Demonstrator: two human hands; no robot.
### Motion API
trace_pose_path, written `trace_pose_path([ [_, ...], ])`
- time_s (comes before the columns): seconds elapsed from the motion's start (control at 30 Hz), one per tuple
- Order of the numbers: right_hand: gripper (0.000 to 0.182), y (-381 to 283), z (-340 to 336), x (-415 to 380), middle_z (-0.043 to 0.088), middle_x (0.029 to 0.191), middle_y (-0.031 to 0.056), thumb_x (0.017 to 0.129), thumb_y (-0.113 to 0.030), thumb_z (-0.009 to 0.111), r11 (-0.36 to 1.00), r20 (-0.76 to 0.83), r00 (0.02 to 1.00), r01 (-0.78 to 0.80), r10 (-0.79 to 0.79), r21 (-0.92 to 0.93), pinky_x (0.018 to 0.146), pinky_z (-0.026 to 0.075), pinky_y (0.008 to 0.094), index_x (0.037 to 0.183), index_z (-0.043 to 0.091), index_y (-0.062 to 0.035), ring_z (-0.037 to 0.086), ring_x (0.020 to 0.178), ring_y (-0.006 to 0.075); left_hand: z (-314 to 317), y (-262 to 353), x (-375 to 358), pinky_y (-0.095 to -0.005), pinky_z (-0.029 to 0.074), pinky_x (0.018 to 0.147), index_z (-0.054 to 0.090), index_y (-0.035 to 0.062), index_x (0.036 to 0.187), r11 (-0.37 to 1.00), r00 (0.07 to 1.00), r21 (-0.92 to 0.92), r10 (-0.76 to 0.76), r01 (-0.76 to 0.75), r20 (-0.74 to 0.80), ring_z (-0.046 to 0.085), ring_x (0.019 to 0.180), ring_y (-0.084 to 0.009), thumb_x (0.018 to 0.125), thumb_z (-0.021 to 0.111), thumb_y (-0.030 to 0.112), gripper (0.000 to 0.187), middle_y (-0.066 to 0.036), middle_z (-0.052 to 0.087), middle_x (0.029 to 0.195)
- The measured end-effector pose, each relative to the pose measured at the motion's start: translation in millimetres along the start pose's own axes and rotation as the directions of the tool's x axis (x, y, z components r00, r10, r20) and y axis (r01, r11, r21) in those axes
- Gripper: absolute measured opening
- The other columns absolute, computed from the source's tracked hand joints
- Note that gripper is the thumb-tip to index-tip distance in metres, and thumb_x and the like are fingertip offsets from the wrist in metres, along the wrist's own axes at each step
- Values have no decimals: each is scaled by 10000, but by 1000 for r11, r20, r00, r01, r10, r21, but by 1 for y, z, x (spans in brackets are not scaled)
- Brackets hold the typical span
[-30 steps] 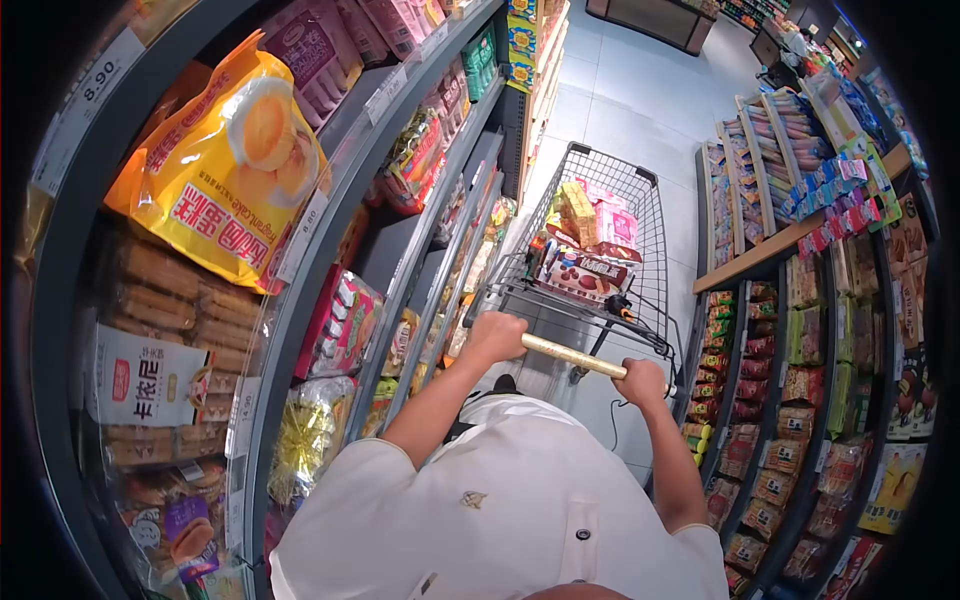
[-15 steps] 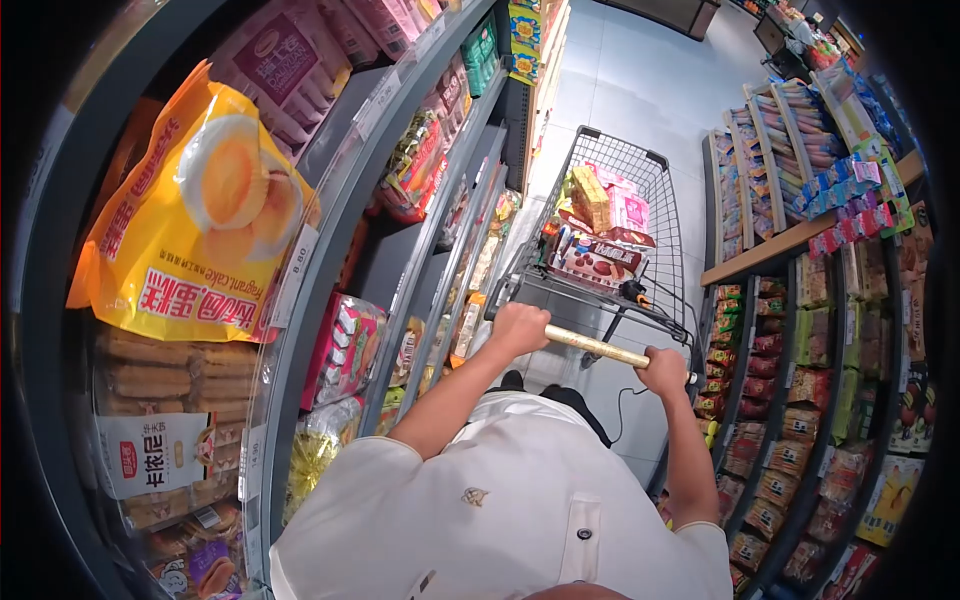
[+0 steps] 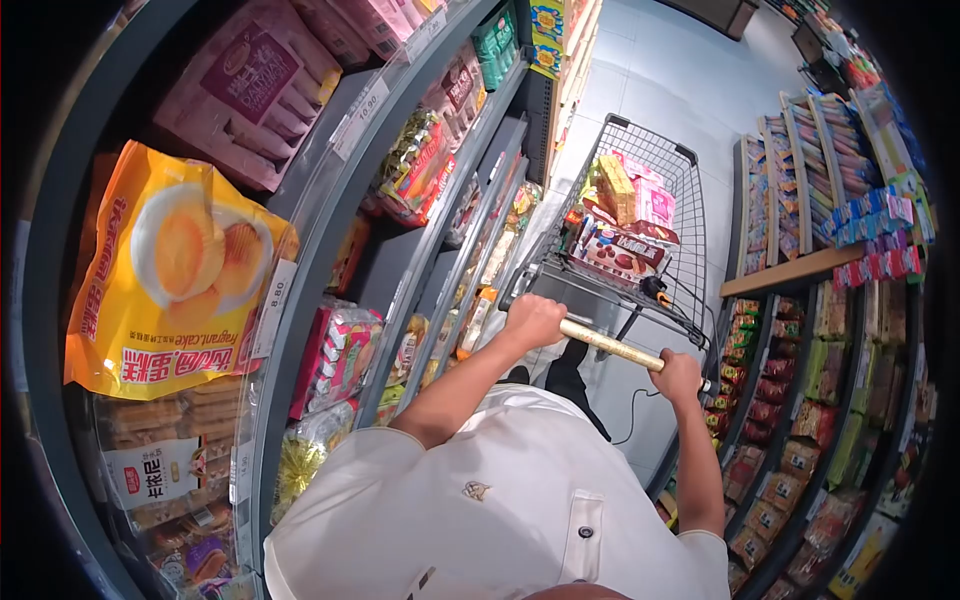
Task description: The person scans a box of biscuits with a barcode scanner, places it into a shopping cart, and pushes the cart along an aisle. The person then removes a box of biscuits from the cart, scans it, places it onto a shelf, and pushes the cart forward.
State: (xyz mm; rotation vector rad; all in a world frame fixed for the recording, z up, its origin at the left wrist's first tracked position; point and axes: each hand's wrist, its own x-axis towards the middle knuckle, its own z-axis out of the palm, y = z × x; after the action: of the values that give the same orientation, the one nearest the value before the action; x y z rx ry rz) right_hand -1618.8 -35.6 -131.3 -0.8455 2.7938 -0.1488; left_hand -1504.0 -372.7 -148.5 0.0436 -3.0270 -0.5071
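Note:
Both of my hands are wrapped round the pale gold handle (image 3: 612,344) of a shopping cart (image 3: 697,225). My left hand (image 3: 536,322) grips its left end, and my right hand (image 3: 677,376) its right end. Inside the black wire basket, packaged snacks are piled toward my side. Among them are a brown box with round chocolate pictures (image 3: 615,252), a yellow pack (image 3: 615,190) and a pink pack (image 3: 654,203). A small black and orange item (image 3: 655,290) sits at the basket's near right corner. A thin dark cord (image 3: 632,425) hangs below the handle.
Close on my left, a shelf holds a large yellow cake bag (image 3: 180,270), with pink boxes (image 3: 250,90) and brown wafer packs (image 3: 160,465) around it. Racks of small packaged snacks (image 3: 785,450) line my right. Pale floor tiles (image 3: 660,80) stretch ahead of the cart.
The cart and my hands sit slightly farther right in view. The left shelf goods have shifted down and left, and one foot has come forward under the handle. Both hands keep their grip.

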Motion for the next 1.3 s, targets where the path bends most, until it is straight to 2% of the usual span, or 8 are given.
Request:
trace_pose_path([
  [0.23, 255, 18, -7, 37, 695, 688, 172, 758, -324, 798, 1000, 9, 1000, 13, -13, 10, 656, 565, 511, 789, 714, -85, 695, 675, 402, 5, -5, 40, -460, 568, 587, 723, 127, 697, 1000, 999, 6, -19, 19, -40, 716, 631, -317, 688, 788, 323, 207, -96, 702, 669],
  [0.73, 263, 49, -32, 122, 694, 714, 216, 793, -320, 770, 996, 79, 996, 36, -42, 76, 670, 559, 522, 824, 731, -62, 695, 700, 421, -9, -12, 131, -483, 575, 638, 750, 137, 744, 984, 975, 106, -160, 144, 152, 734, 719, -340, 682, 769, 333, 207, -106, 734, 737],
  [0.83, 276, 54, -35, 133, 705, 711, 197, 775, -317, 804, 996, 67, 996, 57, -61, 62, 684, 572, 506, 846, 731, -61, 707, 698, 409, -6, -15, 141, -493, 564, 625, 732, 152, 719, 982, 979, 129, -155, 138, 136, 722, 689, -351, 721, 749, 385, 234, -98, 718, 701],
  [1.0, 269, 64, -39, 149, 725, 737, 189, 766, -307, 812, 996, 87, 993, 72, -76, 45, 674, 581, 496, 870, 736, -71, 722, 698, 395, -9, -11, 161, -499, 554, 614, 722, 152, 714, 977, 970, 145, -179, 155, 164, 717, 688, -356, 726, 742, 397, 246, -101, 717, 703],
  [1.2, 273, 75, -39, 168, 736, 757, 180, 792, -326, 784, 996, 154, 985, 64, -72, 59, 675, 586, 490, 890, 738, -75, 733, 711, 375, -8, -12, 179, -507, 565, 636, 741, 142, 738, 970, 959, 165, -207, 176, 194, 729, 697, -358, 741, 723, 419, 277, -131, 728, 725],
  [1.3, 282, 81, -33, 175, 741, 773, 177, 795, -343, 776, 994, 109, 991, 62, -72, 93, 683, 592, 487, 910, 748, -88, 739, 731, 368, -4, -15, 188, -499, 573, 631, 737, 149, 728, 964, 960, 215, -198, 155, 195, 733, 708, -354, 767, 702, 429, 285, -124, 728, 720],
])
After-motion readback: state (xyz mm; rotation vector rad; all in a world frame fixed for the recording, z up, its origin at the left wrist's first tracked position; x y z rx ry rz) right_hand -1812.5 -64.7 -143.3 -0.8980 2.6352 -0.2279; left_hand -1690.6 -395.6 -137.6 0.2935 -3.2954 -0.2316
